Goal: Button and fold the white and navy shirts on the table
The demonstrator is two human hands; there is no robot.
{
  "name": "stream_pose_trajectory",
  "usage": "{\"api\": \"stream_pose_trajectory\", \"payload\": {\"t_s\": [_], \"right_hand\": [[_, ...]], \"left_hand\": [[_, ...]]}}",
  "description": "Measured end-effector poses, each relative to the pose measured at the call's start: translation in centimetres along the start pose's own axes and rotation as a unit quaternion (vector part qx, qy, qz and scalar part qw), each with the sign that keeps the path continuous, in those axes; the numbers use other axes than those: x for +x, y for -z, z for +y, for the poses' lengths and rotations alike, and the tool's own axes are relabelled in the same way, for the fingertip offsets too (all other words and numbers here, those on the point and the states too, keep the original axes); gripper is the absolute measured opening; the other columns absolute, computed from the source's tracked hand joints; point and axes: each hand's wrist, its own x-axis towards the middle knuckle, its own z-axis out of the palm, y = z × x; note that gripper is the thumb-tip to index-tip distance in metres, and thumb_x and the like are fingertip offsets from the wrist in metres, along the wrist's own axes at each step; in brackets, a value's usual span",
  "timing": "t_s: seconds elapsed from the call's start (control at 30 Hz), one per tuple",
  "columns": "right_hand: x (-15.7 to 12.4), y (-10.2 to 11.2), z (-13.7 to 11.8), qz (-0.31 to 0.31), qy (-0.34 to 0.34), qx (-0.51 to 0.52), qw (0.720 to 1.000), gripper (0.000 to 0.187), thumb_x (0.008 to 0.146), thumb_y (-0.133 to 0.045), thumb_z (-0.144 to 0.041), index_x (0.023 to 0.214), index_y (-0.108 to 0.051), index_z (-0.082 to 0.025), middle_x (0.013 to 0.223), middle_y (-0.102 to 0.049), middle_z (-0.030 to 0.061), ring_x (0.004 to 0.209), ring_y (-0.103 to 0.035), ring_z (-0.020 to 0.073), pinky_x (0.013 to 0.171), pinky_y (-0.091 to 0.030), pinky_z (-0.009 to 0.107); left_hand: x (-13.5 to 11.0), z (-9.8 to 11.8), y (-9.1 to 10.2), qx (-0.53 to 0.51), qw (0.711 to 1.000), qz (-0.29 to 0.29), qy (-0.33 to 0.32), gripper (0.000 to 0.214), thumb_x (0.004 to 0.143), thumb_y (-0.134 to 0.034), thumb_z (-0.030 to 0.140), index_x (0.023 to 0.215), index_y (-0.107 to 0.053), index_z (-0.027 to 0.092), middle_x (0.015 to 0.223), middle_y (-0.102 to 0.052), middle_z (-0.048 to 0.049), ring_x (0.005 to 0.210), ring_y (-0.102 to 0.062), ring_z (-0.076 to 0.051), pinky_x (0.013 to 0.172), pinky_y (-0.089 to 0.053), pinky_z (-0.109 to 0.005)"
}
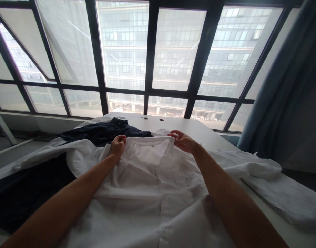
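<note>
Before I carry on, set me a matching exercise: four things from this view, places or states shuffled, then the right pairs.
Things:
1. White button-front cloth shirt
2. Dark navy cloth
3. Blue-grey fabric curtain
4. Bare left hand

Places or states:
A. At the far right, beside black-framed glass windows
B. Pinching the collar's left end
C. Spread between both forearms
D. On the left, reaching beyond the fingers

Pairs: 1-C, 2-D, 3-A, 4-B

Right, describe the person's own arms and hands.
The left arm and right arm are bare where they show: no sleeves, watch or bracelet. The left hand and right hand wear no gloves; any rings are too small to make out.
</note>
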Motion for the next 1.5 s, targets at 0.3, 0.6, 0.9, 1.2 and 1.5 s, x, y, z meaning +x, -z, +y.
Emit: {"api": "stream_pose_trajectory", "payload": {"t_s": [0.3,0.6,0.9,1.2,1.5], "right_hand": [[1.1,-4.2,0.2,-0.026,0.036,-0.041,0.998,0.043,0.047,-0.084,-0.009,0.086,-0.072,-0.020,0.111,-0.068,0.0043,0.088,-0.064,0.0179,0.079,-0.056,0.031],[1.3,-5.6,1.1,-0.011,-0.010,-0.041,0.999,0.038,0.061,-0.083,-0.014,0.097,-0.072,-0.020,0.113,-0.069,0.0074,0.085,-0.065,0.0158,0.069,-0.054,0.023],[3.0,-4.7,3.2,0.116,-0.011,-0.057,0.992,0.030,0.054,-0.069,-0.005,0.080,-0.066,-0.018,0.090,-0.069,0.0044,0.080,-0.065,0.0182,0.070,-0.057,0.031],[0.8,-5.8,-0.3,-0.116,0.141,-0.494,0.850,0.034,0.068,-0.059,0.000,0.081,-0.079,-0.026,0.132,-0.058,0.0040,0.122,-0.054,0.0256,0.096,-0.048,0.038],[0.6,-5.7,0.0,0.009,0.145,-0.691,0.709,0.019,0.081,-0.068,-0.008,0.085,-0.080,-0.023,0.107,-0.066,0.0122,0.106,-0.057,0.0318,0.101,-0.036,0.048]], "left_hand": [[-9.2,5.3,-4.6,0.216,0.896,-0.259,-0.288,0.027,0.085,-0.066,0.042,0.099,-0.073,0.019,0.093,-0.072,-0.0103,0.084,-0.063,-0.025,0.075,-0.044,-0.033],[-9.2,3.7,-5.2,0.232,0.916,-0.267,-0.189,0.028,0.089,-0.059,0.041,0.087,-0.075,0.018,0.071,-0.071,-0.0072,0.060,-0.061,-0.020,0.058,-0.033,-0.029],[-9.5,3.2,-5.6,0.199,0.929,-0.258,-0.176,0.017,0.077,-0.066,0.029,0.065,-0.066,0.017,0.059,-0.064,-0.0022,0.053,-0.051,-0.014,0.055,-0.030,-0.027],[-10.6,3.5,-5.5,0.276,0.895,-0.281,-0.208,0.010,0.079,-0.064,0.020,0.082,-0.073,0.017,0.071,-0.070,-0.0054,0.062,-0.059,-0.018,0.062,-0.038,-0.027],[-10.2,3.8,-5.3,0.294,0.873,-0.317,-0.223,0.016,0.078,-0.070,0.020,0.093,-0.075,0.016,0.085,-0.075,-0.0094,0.074,-0.067,-0.023,0.069,-0.046,-0.031]]}}
